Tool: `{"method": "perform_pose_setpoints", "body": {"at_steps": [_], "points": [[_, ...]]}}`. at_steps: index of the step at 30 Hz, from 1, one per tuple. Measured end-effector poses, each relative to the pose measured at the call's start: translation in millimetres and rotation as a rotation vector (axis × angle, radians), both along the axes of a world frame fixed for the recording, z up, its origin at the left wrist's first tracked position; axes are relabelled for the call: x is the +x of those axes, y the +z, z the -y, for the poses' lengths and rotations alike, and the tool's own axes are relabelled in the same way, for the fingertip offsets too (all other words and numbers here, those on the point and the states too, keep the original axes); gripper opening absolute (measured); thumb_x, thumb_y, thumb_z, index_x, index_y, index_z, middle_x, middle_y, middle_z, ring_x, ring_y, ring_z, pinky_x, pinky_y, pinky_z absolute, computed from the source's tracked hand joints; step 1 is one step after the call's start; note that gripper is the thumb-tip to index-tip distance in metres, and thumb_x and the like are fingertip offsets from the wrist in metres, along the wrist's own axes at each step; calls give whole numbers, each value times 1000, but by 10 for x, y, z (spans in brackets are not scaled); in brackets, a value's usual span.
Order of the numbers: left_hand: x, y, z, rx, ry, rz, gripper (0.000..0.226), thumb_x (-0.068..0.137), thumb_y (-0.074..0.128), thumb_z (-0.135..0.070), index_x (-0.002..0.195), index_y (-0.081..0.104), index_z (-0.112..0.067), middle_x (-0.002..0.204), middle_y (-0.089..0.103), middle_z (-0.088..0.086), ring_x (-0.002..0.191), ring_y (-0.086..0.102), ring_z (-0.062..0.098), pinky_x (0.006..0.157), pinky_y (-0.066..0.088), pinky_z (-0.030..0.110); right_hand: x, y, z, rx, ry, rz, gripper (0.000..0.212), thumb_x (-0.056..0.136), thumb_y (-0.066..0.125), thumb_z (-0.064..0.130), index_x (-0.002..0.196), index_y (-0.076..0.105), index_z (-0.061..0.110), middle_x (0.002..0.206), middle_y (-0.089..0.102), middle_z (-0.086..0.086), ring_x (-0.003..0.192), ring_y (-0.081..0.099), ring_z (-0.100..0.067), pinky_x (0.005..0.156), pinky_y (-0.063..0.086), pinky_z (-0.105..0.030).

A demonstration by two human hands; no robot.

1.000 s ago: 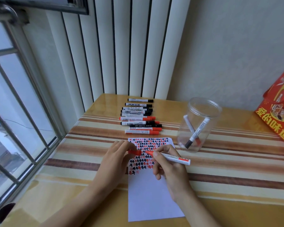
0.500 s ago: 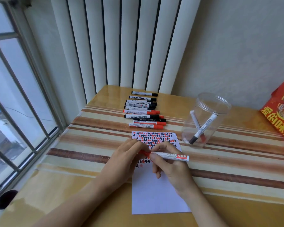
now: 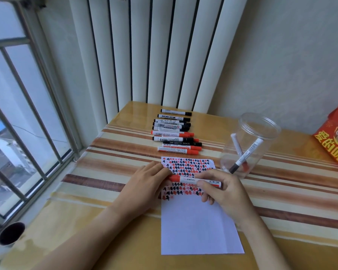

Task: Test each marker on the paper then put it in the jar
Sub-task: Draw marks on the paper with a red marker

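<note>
A red marker (image 3: 189,180) lies level above the white paper (image 3: 199,227), whose upper part is covered with red and black test marks. My right hand (image 3: 224,191) grips the marker's white barrel. My left hand (image 3: 144,184) pinches the red cap, which sits on the marker's left end. The clear plastic jar (image 3: 261,123) stands open at the right of the paper, with two markers (image 3: 242,158) leaning inside it. Several red and black markers (image 3: 174,133) lie in a row beyond the paper.
The striped table (image 3: 113,172) runs along a barred window (image 3: 18,114) on the left, and white vertical blinds (image 3: 154,55) hang at the back. A red printed bag (image 3: 336,137) stands at the far right. A dark cup (image 3: 11,233) sits at the near left corner.
A second ago my left hand held the cap apart from the bare red tip. The hands came together and the cap now sits on the marker. The camera moved closer.
</note>
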State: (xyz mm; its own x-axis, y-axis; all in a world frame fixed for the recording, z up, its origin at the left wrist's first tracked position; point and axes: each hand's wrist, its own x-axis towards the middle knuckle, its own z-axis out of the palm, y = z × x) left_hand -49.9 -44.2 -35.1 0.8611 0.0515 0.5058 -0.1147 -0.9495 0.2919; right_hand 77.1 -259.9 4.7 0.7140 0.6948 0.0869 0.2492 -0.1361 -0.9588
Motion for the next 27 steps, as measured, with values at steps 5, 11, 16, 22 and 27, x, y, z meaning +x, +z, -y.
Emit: {"method": "perform_pose_setpoints", "body": {"at_steps": [5, 11, 16, 22, 27], "points": [[-12, -30, 63, 18, -76, -84, 31, 109, 31, -34, 101, 53, -13, 97, 56, 1, 83, 46, 20, 70, 41, 34, -123, -112, -55, -85, 51, 438, 21, 87, 82, 16, 101, 77, 31, 96, 74, 11, 89, 69, -15, 76, 54, -31], [-3, -23, 71, 28, -88, -74, 10, 95, 43, -13, 101, 50, -13, 100, 56, 5, 84, 49, 25, 70, 45, 39, -157, -113, -100, -59, 15, 456, 17, 87, 82, 16, 99, 78, 27, 86, 70, 12, 66, 66, -12, 62, 51, -24], [-23, -18, 72, 66, -87, -85, 15, 85, 43, -5, 98, 51, -9, 95, 55, 7, 81, 49, 27, 67, 46, 41, -205, -58, -83, -125, -1, 279, 4, 89, 80, 27, 91, 77, 27, 50, 60, -1, 40, 58, -18, 50, 47, -25], [-14, 0, 68, -21, -76, -56, 27, 108, 36, -32, 100, 54, -14, 94, 54, -3, 81, 48, 20, 69, 44, 39, -213, 102, -93, -76, -4, 250, 9, 95, 71, 11, 96, 69, 20, 81, 68, 6, 49, 62, -17, 55, 50, -26], [-101, 77, 30, -259, -21, -66, 38, 106, 40, -50, 135, 49, -28, 124, 51, -15, 113, 53, 4, 94, 43, 27, -53, 604, -30, 219, -93, 222, 18, 97, 61, -6, 102, 56, 11, 91, 70, -6, 67, 72, -26, 58, 55, -34]]}}
